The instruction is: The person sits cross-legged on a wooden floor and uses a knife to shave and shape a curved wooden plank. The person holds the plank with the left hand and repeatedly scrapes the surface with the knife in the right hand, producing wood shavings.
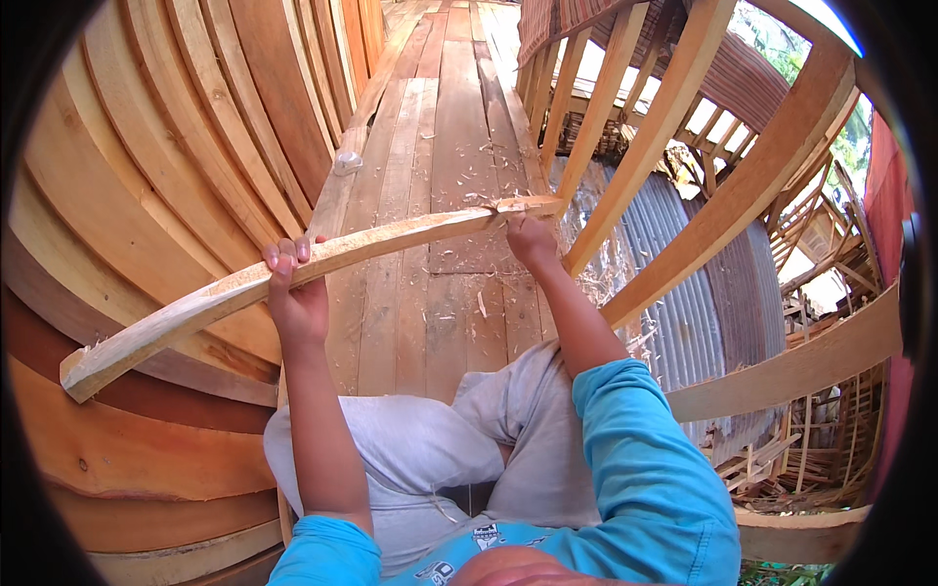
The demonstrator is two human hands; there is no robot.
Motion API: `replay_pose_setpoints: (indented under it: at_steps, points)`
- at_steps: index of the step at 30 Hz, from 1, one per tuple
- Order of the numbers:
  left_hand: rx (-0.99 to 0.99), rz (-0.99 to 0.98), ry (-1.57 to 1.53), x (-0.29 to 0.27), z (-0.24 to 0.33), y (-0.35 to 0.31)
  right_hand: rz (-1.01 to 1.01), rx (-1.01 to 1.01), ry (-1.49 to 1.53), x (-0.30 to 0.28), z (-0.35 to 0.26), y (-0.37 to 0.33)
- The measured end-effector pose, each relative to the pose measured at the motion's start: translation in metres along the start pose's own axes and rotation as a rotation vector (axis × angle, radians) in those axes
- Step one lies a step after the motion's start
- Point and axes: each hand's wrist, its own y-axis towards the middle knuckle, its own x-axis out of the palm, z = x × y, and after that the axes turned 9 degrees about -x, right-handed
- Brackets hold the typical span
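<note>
A long, pale wooden stick [391, 237] with rough-hewn faces lies crosswise in front of me, its left end lower and nearer. My left hand [298, 293] is closed around it left of its middle, thumb and fingertips showing on top. Close under the stick's right end, my right hand [531, 240] is closed in a fist. What it grips is hidden; a small dark, thin shape shows on the stick just above it, too unclear to name. The stick's surface looks freshly cut near that spot.
Wood shavings [481, 305] litter the plank floor [391, 322]. A plank wall [147, 195] rises at left, close to the stick. Wooden railing posts [625, 137] stand at right, with corrugated metal sheets [684, 283] beyond. A small clear object [347, 162] sits by the wall.
</note>
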Motion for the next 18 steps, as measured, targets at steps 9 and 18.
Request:
replay_pose_setpoints:
  at_steps: [9, 18]
  points:
    - [0.048, 0.003, -0.034, -0.013, 0.004, 0.0, -0.217, -0.119, 0.076, -0.017, -0.113, -0.036]
    - [0.025, 0.038, 0.005, -0.001, 0.002, 0.003, 0.026, -0.02, 0.09, 0.001, -0.055, -0.021]
